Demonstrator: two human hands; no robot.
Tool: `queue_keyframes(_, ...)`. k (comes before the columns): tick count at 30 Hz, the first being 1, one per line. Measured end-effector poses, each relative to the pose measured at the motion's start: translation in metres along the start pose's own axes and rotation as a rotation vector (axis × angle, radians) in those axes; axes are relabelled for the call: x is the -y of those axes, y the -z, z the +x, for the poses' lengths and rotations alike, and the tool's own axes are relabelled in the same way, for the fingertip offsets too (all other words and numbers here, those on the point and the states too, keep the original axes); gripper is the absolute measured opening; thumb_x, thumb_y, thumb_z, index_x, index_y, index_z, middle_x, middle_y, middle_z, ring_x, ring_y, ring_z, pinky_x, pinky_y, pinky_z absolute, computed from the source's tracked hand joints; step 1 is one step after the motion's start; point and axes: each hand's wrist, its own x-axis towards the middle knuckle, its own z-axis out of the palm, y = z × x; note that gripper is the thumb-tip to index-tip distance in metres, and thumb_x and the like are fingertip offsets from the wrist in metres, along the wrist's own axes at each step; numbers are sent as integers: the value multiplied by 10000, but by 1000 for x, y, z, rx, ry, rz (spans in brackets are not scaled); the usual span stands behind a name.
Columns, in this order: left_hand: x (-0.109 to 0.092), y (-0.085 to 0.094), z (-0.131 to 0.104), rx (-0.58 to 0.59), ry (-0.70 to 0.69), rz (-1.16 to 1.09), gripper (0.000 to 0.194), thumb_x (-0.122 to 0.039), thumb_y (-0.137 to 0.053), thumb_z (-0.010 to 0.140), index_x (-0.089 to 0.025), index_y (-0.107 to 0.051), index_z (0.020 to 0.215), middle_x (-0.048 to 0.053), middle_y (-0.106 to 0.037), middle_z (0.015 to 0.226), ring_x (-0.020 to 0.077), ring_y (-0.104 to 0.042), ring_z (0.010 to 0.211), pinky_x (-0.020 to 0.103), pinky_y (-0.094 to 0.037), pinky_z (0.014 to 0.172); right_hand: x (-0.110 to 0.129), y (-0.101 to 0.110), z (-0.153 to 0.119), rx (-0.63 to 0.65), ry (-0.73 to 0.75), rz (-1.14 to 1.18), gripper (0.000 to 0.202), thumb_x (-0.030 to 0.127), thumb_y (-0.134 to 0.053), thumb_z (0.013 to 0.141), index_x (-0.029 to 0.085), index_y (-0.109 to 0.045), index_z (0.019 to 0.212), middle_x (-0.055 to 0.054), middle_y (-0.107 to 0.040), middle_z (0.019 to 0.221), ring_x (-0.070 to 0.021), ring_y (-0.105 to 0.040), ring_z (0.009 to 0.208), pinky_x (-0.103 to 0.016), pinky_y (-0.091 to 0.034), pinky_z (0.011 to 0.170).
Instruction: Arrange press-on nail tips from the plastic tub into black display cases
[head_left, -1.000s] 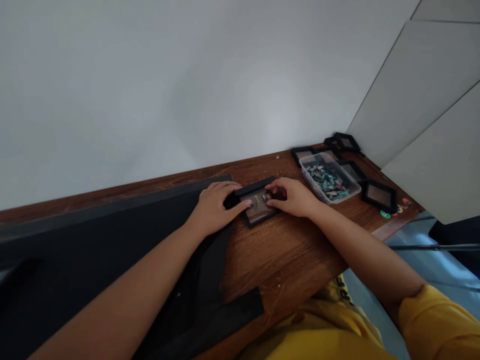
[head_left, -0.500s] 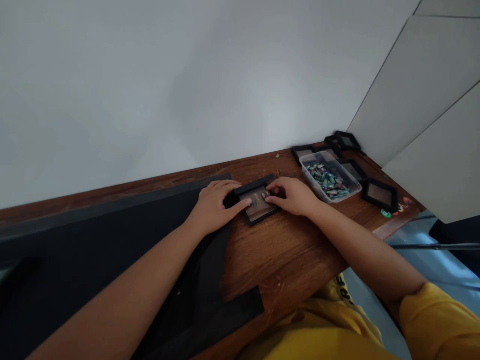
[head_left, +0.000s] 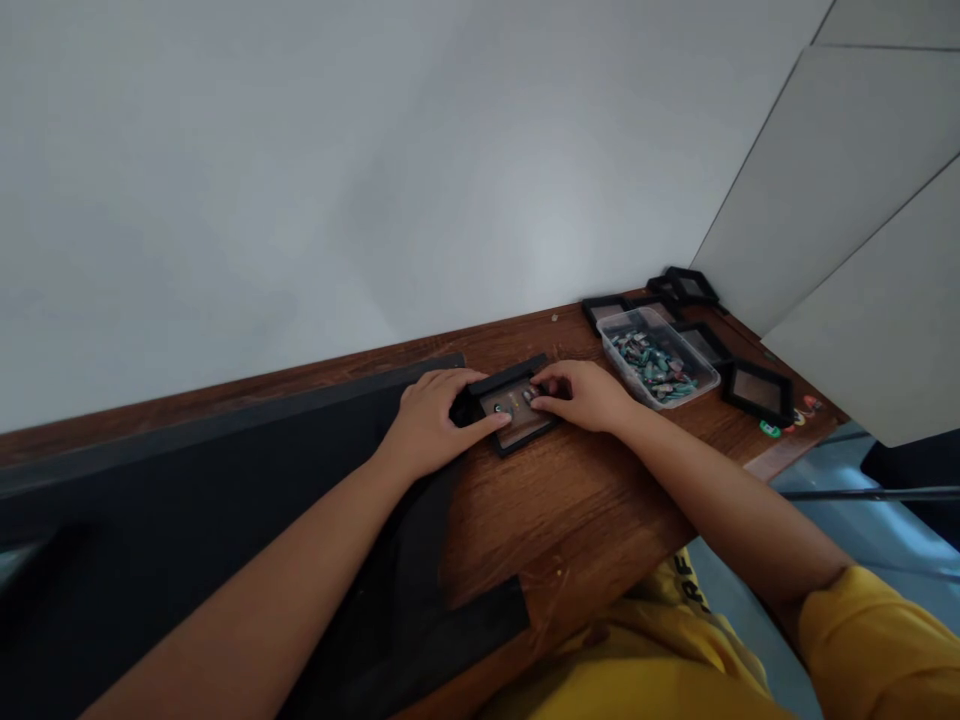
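A small black frame (head_left: 526, 437) lies on the wooden table, with small items on its brown inner surface. My left hand (head_left: 435, 418) rests at its left side, fingers at the far left corner and thumb reaching over the near left part beside a small greenish piece (head_left: 501, 409). Thumb and index finger are spread apart. At the frame's right side, my right hand (head_left: 583, 395) has its thumb and fingertips close together around a small shiny piece (head_left: 529, 394).
A clear plastic tub (head_left: 694, 393) of greenish pieces stands to the right. Around it lie several black frames, one (head_left: 757, 391) near the right edge beside small colored stickers (head_left: 795, 418). Black sheet material (head_left: 225, 480) covers the left side. A wall rises behind.
My left thumb has shifted slightly right and down over the frame, and the greenish piece beside it looks turned. My right hand stays nearly where it was.
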Motion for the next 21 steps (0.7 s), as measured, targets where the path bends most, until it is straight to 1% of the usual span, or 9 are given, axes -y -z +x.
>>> queue_keyframes(3, -5, -1, -1, 0, 26, 25, 702, -739, -694, 809, -249, -680, 1311, 135, -699, 1398, 412, -558, 1382, 566, -459, 1132, 2, 0, 0, 7, -27, 1, 313, 276, -833, 889, 199, -819, 1192, -28, -771, 917, -141, -622, 748, -278, -417, 701)
queue_keyframes(7, -8, -3, -1, 5, 44, 24, 685, -722, -704, 805, -243, -688, 1294, 139, -680, 1426, 406, -533, 1401, 561, -428, 1155, 4, -1, 0, 8, -42, 1, 319, 305, -843, 877, 220, -828, 1184, -19, -777, 882, -147, -631, 735, -280, -414, 683)
queue_keyframes(12, -5, -4, 0, 12, 33, 19, 692, -741, -671, 815, -237, -692, 1288, 152, -661, 1457, 400, -528, 1408, 569, -433, 1155, 6, -1, -2, 9, -41, -3, 313, 306, -844, 875, 224, -827, 1176, -23, -785, 900, -145, -633, 730, -279, -425, 685)
queue_keyframes(21, -4, -3, 1, 15, 26, 11, 697, -774, -650, 816, -238, -714, 1257, 155, -669, 1440, 412, -523, 1413, 584, -414, 1177, 8, 2, -6, 36, -39, -21, 323, 294, -839, 881, 214, -806, 1192, -37, -784, 975, -151, -636, 773, -280, -422, 708)
